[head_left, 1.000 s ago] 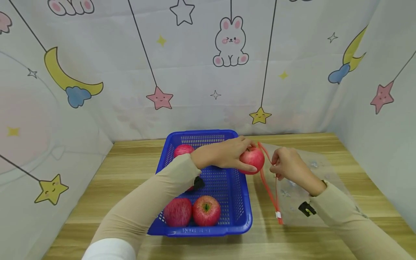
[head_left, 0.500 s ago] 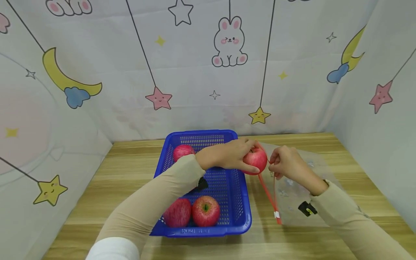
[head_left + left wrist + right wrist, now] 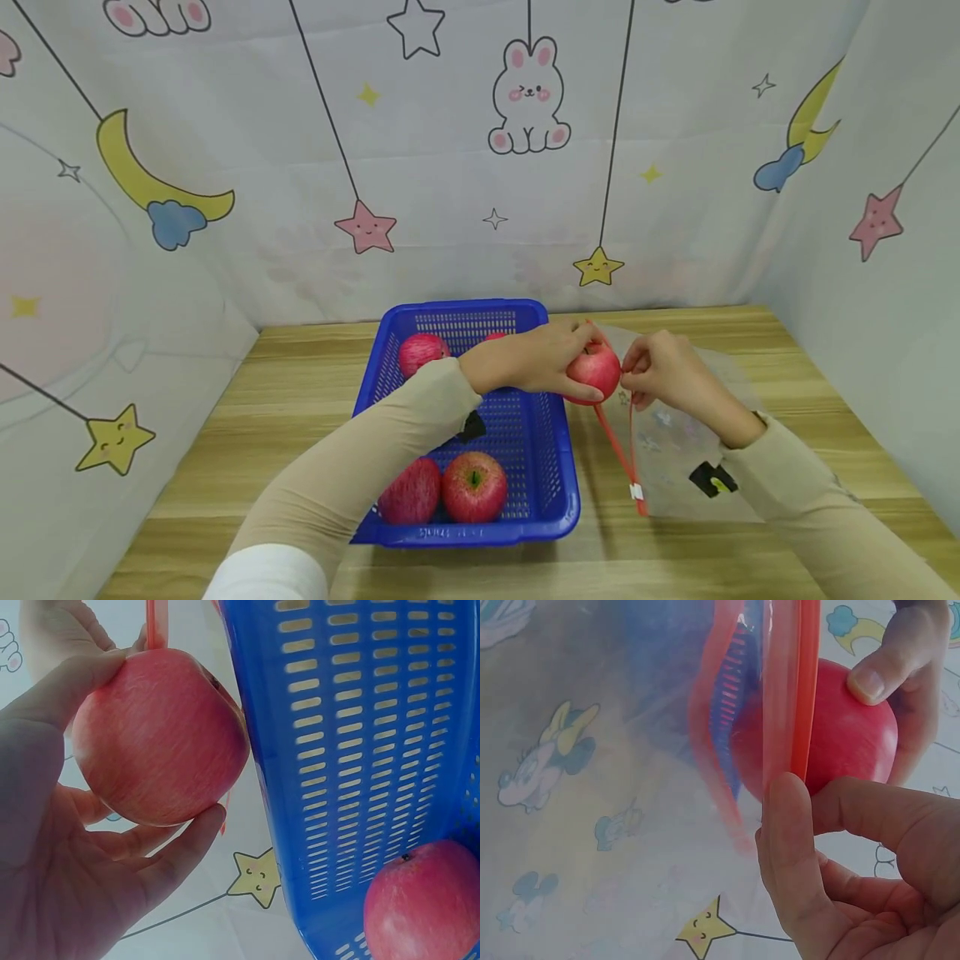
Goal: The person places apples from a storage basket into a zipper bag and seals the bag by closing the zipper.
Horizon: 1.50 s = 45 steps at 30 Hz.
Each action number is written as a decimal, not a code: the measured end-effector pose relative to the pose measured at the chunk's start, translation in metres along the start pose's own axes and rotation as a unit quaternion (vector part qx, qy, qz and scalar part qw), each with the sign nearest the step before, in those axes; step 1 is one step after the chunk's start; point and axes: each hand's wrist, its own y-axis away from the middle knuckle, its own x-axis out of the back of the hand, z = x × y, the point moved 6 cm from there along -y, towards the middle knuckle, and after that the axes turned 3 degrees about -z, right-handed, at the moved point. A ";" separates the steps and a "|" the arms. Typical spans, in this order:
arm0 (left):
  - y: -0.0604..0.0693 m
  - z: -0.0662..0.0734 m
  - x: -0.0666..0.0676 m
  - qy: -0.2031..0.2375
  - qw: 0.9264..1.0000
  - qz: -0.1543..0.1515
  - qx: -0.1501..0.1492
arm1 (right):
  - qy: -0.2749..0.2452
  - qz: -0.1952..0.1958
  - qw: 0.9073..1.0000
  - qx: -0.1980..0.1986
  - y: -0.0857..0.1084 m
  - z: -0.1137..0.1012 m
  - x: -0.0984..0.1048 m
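My left hand [image 3: 542,358] grips a red apple [image 3: 595,372] at the right rim of the blue basket [image 3: 568,467]. In the left wrist view, thumb and fingers wrap around that apple [image 3: 161,739]. My right hand [image 3: 670,375] pinches the red-edged mouth of a clear zip bag [image 3: 675,475] printed with cartoon figures. The mouth is parted, and the right wrist view has the held apple [image 3: 851,731] at this opening, partly behind the red zip strip [image 3: 808,682]. A white slider [image 3: 637,492] sits near the strip's front end.
Inside the basket lie more apples: two at the front, including one with its stem up [image 3: 475,487], and a striped one [image 3: 423,354] at the back left. My left forearm hides part of the basket. The wooden table [image 3: 300,375] meets a printed cloth [image 3: 450,167] behind.
My left hand has carried the apple a little to the right, closer to the bag's mouth and my right hand. The right hand keeps pinching the bag edge, nearly in place.
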 end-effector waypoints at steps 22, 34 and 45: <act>-0.008 0.001 0.002 -0.069 0.997 0.014 0.012 | -0.037 0.004 0.999 0.006 0.001 -0.004 0.010; -0.009 0.001 0.002 -0.090 0.995 0.032 0.026 | -0.045 0.013 0.999 0.004 0.003 -0.004 0.013; -0.011 0.002 -0.001 -0.087 0.995 0.038 0.026 | -0.048 0.025 0.998 0.012 0.004 -0.005 0.014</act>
